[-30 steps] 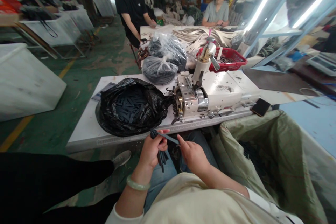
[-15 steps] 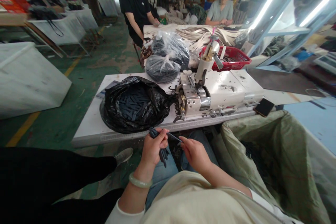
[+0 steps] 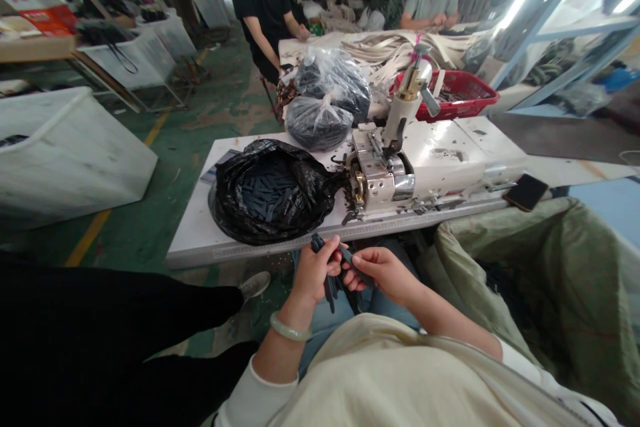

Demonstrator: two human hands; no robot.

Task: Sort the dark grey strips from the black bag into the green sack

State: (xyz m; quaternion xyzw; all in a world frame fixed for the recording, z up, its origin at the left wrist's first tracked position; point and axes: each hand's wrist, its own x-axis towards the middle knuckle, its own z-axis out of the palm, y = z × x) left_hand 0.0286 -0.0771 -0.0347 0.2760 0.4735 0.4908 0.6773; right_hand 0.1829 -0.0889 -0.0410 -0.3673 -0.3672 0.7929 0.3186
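My left hand, with a pale bangle at its wrist, is closed around a bunch of dark strips over my lap. Close beside it on the right, my right hand pinches a dark strip whose upper end reaches my left fingers. Beyond my hands, on the white table, lies an open black plastic bag holding many short dark pieces. Right of the bag is a white and metal sewing machine.
Clear bags of dark material and a red basket are behind the machine. A phone lies at the table edge above a green sack. Two people are across the table; someone's dark-clothed legs are at left.
My right hand has come closer to my left, and the strip between them now looks broader and shorter. The whole view has shifted, with the table sitting further right.
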